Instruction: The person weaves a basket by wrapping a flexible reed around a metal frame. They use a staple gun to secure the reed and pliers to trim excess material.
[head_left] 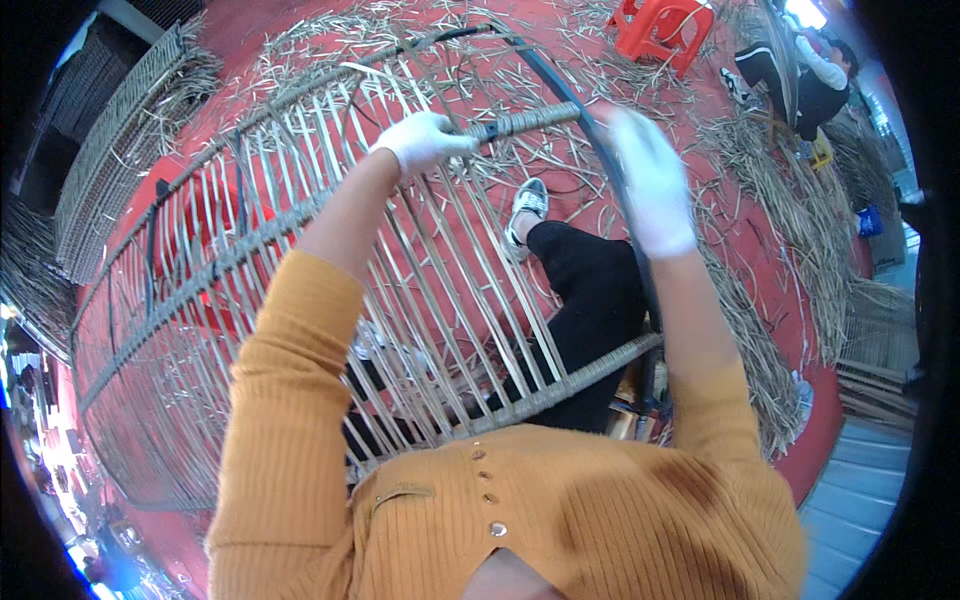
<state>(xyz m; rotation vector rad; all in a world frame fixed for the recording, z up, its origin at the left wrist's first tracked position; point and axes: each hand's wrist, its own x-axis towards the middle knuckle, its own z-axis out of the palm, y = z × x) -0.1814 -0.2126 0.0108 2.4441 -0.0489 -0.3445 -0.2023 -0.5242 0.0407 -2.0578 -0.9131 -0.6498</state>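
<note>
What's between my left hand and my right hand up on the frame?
In the head view, a wrapped crossbar spans from the left hand to the right hand, which is on the dark rim.

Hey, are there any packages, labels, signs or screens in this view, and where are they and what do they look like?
None that I can make out: no package, label, sign or screen shows. The gloved left hand and right hand hold a woven frame over a red floor strewn with straw.
</note>
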